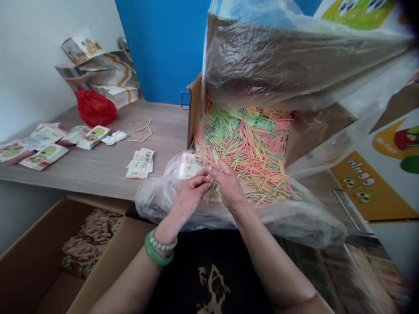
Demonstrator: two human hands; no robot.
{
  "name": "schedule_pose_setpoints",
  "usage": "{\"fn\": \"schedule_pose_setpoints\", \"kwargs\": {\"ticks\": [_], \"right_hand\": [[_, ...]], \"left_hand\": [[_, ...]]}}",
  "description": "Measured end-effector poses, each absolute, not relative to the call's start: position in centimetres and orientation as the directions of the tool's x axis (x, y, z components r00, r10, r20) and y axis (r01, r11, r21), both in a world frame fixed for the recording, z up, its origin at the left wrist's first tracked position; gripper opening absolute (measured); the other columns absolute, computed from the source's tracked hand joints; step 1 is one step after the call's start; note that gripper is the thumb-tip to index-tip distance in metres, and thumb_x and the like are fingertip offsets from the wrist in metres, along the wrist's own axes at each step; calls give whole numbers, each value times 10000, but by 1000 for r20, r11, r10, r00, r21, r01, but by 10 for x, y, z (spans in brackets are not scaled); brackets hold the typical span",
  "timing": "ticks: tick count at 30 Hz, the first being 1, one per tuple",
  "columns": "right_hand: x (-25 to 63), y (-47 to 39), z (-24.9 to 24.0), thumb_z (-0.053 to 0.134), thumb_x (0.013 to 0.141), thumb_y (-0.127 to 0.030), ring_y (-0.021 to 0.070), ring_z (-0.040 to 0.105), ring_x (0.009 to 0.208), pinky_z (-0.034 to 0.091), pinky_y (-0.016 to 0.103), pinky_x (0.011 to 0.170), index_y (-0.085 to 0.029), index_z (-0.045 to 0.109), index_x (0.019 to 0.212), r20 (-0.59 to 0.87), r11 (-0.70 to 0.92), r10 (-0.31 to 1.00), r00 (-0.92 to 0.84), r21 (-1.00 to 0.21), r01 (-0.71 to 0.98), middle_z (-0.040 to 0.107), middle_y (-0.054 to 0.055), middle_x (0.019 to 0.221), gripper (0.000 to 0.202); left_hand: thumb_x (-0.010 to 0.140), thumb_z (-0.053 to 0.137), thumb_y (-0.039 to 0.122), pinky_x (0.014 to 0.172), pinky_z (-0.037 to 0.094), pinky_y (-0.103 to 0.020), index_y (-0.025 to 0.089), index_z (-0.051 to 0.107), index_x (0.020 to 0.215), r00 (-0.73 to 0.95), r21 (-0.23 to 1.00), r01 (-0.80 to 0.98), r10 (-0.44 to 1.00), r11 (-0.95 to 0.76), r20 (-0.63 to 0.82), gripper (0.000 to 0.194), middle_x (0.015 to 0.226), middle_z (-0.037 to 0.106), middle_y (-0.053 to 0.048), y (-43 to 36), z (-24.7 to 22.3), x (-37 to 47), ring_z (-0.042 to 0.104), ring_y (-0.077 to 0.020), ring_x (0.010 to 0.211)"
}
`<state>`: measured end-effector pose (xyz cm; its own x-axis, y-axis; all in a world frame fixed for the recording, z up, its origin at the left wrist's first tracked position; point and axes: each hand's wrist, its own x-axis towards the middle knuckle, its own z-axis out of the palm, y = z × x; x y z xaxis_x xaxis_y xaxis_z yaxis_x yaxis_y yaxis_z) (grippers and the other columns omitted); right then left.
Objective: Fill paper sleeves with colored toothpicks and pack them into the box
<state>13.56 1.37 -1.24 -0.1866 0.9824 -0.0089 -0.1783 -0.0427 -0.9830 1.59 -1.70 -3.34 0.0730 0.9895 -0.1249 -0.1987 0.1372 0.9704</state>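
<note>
In front of a cardboard box lined with a clear plastic bag, my two hands meet with their fingertips close together. My left hand, with green bracelets at the wrist, is closed in a pinch, and a small orange end shows at its fingertips. Thin coloured sticks poke out between the fingers of my right hand, also closed. Behind them lies a loose heap of pink, green, yellow and orange sticks. A printed packet rests on the plastic beside my left fingers.
Several filled packets lie on the grey table. Printed boxes, a white tissue and a red plastic bag are farther left. An open carton with bundled packets stands below the table edge.
</note>
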Motion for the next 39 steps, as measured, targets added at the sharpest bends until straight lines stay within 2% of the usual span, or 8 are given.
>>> {"fn": "schedule_pose_setpoints", "kwargs": {"ticks": [4,10,17,19,25,32,35,39], "right_hand": [[141,21,-15,599,873,-440,204,661,971,481,357,928,-219,644,855,78,65,964,-256,-996,-57,746,33,973,226],[156,30,-13,580,906,-496,223,548,1287,354,387,1130,-269,704,1150,122,126,950,-288,-992,-2,675,36,1297,355],[167,36,-18,579,861,-453,215,657,982,483,382,943,-224,708,983,97,93,995,-9,-968,-235,725,60,1024,290],[171,37,-23,619,814,-404,206,644,967,469,371,943,-225,699,934,96,116,990,108,-973,-199,719,44,990,230],[167,31,-33,688,659,-287,172,598,793,445,310,790,-217,691,841,-5,-20,985,-173,-996,-82,679,-13,824,195],[172,35,-39,658,689,-312,141,451,650,347,285,662,-210,567,633,94,94,995,24,-995,-29,497,-44,635,148],[175,31,-39,649,697,-301,144,453,651,350,282,656,-213,554,629,85,85,996,-1,-996,-22,489,-44,627,146],[172,24,-36,717,670,-310,158,529,705,408,282,687,-223,626,737,38,30,990,-139,-998,-58,590,-33,701,143]], "left_hand": [[765,735,450,749,446,-274,150,747,767,62,952,-291,995,98,-83,301,768,654,-19,-7,-36,21,559,-147,764],[759,748,377,678,402,-250,160,748,763,-31,943,-332,1000,-4,-6,217,695,622,-1,13,-39,25,504,-125,687],[708,786,360,533,290,-230,155,693,726,-27,899,-434,997,53,-72,226,632,523,32,18,-41,25,373,-87,565],[716,783,365,531,299,-226,160,674,721,-69,877,-479,994,41,-84,232,627,506,38,22,-43,26,371,-85,561],[775,752,379,635,418,-240,180,681,793,-7,849,-528,999,24,-33,211,706,577,14,32,-41,29,503,-116,646],[750,799,366,712,437,-250,174,728,880,133,888,-457,991,40,23,243,784,638,0,24,-31,26,552,-129,737],[679,840,312,757,460,-279,180,755,910,55,913,-409,998,-3,28,278,799,668,-2,21,-31,30,573,-145,771],[739,778,307,857,484,-358,210,786,793,-105,935,-336,991,-115,84,111,845,697,-35,18,-28,34,603,-199,870]]}}
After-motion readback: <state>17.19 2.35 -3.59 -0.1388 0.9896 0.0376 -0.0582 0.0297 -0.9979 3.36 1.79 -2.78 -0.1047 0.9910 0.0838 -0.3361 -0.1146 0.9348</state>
